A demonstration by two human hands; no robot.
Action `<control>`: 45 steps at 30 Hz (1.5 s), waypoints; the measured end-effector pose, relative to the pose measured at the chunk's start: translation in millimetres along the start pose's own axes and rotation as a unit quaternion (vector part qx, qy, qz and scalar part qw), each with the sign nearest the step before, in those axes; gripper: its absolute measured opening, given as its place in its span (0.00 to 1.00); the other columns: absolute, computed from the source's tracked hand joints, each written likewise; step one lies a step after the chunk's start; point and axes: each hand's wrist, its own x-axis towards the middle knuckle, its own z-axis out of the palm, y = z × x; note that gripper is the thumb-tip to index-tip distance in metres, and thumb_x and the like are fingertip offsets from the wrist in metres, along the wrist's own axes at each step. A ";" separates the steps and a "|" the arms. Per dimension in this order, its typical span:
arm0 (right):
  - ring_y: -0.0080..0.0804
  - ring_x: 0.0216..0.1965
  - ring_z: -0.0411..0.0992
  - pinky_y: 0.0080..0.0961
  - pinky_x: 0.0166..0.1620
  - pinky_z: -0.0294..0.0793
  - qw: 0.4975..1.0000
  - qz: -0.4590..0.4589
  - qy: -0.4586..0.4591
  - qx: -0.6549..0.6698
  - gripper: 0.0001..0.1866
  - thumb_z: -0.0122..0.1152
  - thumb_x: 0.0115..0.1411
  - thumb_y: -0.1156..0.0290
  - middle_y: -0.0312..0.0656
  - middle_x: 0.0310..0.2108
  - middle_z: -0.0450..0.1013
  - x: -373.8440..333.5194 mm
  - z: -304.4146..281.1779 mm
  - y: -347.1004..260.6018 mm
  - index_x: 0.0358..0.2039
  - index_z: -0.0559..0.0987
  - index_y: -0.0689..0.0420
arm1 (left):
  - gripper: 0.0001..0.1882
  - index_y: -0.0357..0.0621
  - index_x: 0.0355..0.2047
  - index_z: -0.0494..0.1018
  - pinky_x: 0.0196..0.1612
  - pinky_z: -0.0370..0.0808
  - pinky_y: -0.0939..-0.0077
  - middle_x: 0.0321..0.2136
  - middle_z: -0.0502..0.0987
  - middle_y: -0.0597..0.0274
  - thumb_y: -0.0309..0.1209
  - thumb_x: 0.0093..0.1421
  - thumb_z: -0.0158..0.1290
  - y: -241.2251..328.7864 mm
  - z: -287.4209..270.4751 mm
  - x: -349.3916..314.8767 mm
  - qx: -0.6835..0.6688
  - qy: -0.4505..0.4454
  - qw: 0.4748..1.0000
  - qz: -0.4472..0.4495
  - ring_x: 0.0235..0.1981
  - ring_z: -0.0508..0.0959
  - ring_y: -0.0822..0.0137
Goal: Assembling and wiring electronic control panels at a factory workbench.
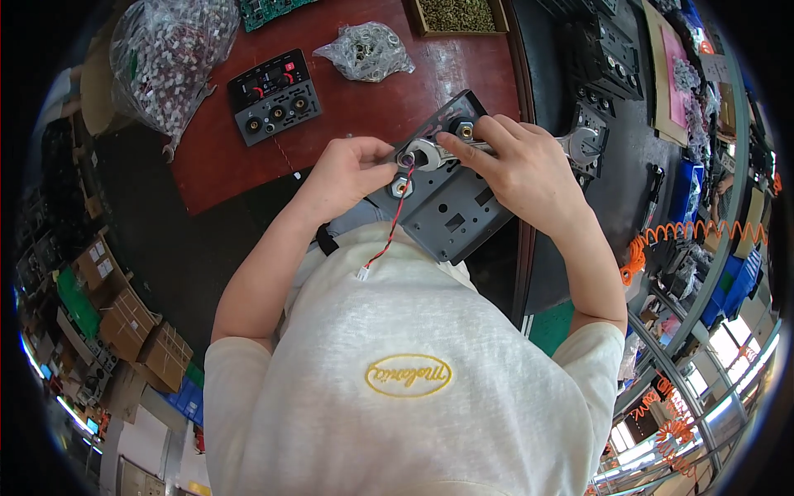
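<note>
- At the far left of the red bench top, a clear bag of small white parts [169,50] lies slumped, well apart from the work.
- Right of it rests a finished black control panel [274,95] with knobs and sockets, face up and untouched.
- Further along, near the bench's far edge, sit a small clear bag of metal rings [366,51] and a tray of brass-coloured hardware [457,14].
- Below these, the left hand [347,169] is closed in a pinch on a round fitting at the left end of the grey metal panel [451,207], which is held tilted above the person's lap at the bench edge.
- A red-and-black wire [389,231] hangs from that fitting down to a small white plug.
- The right hand [525,169] is wrapped round the shaft of an open-ended spanner [430,153], whose head sits on the nut of the same fitting.
- The step looks like tightening that nut while the fitting is kept from turning.
- The next move probably calls for a steady swing of the spanner, with the pinch held firm so the wire does not twist.
</note>
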 end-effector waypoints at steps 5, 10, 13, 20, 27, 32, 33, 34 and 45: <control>0.30 0.29 0.69 0.26 0.29 0.71 0.999 0.026 0.032 0.004 0.28 0.58 0.43 0.77 0.35 0.27 0.64 -6.8 11.9 -8.1 0.49 0.74 0.50 | 0.12 0.30 0.38 0.74 0.40 0.73 0.80 0.32 0.78 0.60 0.25 0.55 0.54 -1.5 3.3 -1.7 -0.008 0.014 1.000 0.019 0.33 0.77 0.75; 0.31 0.25 0.68 0.27 0.24 0.70 0.991 0.109 0.060 0.051 0.25 0.62 0.48 0.74 0.36 0.23 0.63 -13.8 25.5 -24.1 0.50 0.74 0.54 | 0.10 0.31 0.39 0.74 0.36 0.72 0.85 0.31 0.78 0.61 0.23 0.57 0.53 2.0 8.8 -1.6 -0.052 0.042 0.997 0.044 0.31 0.76 0.78; 0.33 0.23 0.68 0.28 0.24 0.70 0.981 0.163 0.086 0.068 0.25 0.63 0.48 0.75 0.37 0.23 0.64 -17.3 35.5 -42.1 0.50 0.74 0.55 | 0.10 0.31 0.39 0.73 0.35 0.72 0.86 0.31 0.78 0.62 0.24 0.57 0.53 4.7 10.1 0.7 -0.043 0.077 0.995 0.048 0.31 0.76 0.78; 0.41 0.25 0.72 0.33 0.28 0.70 0.940 0.250 0.049 0.229 0.22 0.62 0.51 0.75 0.43 0.27 0.69 -24.9 15.5 -47.0 0.48 0.74 0.55 | 0.10 0.31 0.39 0.73 0.35 0.73 0.85 0.31 0.78 0.61 0.24 0.57 0.54 5.5 10.6 3.2 -0.038 0.045 0.997 0.045 0.30 0.76 0.78; 0.31 0.28 0.68 0.26 0.27 0.68 0.973 0.191 0.072 0.110 0.25 0.63 0.49 0.61 0.37 0.26 0.63 -31.9 -1.8 -35.5 0.50 0.73 0.48 | 0.09 0.31 0.39 0.74 0.35 0.73 0.85 0.31 0.78 0.61 0.23 0.57 0.53 16.1 16.8 -0.3 -0.016 0.006 0.999 0.039 0.30 0.76 0.78; 0.29 0.28 0.67 0.25 0.27 0.68 0.979 0.192 0.074 0.009 0.27 0.63 0.46 0.68 0.35 0.25 0.61 -37.7 -2.3 -42.3 0.51 0.73 0.42 | 0.09 0.31 0.39 0.73 0.35 0.73 0.85 0.31 0.78 0.61 0.23 0.58 0.53 23.6 18.4 -4.0 -0.008 -0.022 0.999 0.031 0.30 0.76 0.78; 0.29 0.27 0.66 0.25 0.26 0.67 0.980 0.181 0.083 -0.005 0.26 0.62 0.48 0.70 0.35 0.25 0.62 -39.8 3.7 -40.7 0.51 0.74 0.42 | 0.09 0.31 0.39 0.73 0.34 0.73 0.85 0.31 0.78 0.61 0.23 0.58 0.53 24.0 18.9 -4.5 -0.006 -0.025 0.999 0.029 0.30 0.76 0.78; 0.29 0.26 0.66 0.25 0.25 0.67 0.980 0.176 0.092 -0.023 0.26 0.60 0.49 0.72 0.35 0.25 0.62 -43.0 6.6 -41.0 0.51 0.74 0.42 | 0.09 0.31 0.39 0.73 0.34 0.73 0.85 0.31 0.78 0.61 0.23 0.58 0.53 24.7 20.6 -3.4 0.001 -0.034 0.999 0.030 0.30 0.76 0.78; 0.26 0.26 0.65 0.23 0.24 0.67 0.931 0.330 0.145 -0.059 0.25 0.61 0.48 0.71 0.32 0.23 0.62 -87.7 17.0 -77.8 0.50 0.75 0.47 | 0.09 0.31 0.38 0.74 0.34 0.72 0.86 0.30 0.78 0.62 0.23 0.57 0.53 30.0 62.9 18.1 0.063 -0.119 0.991 0.018 0.29 0.76 0.79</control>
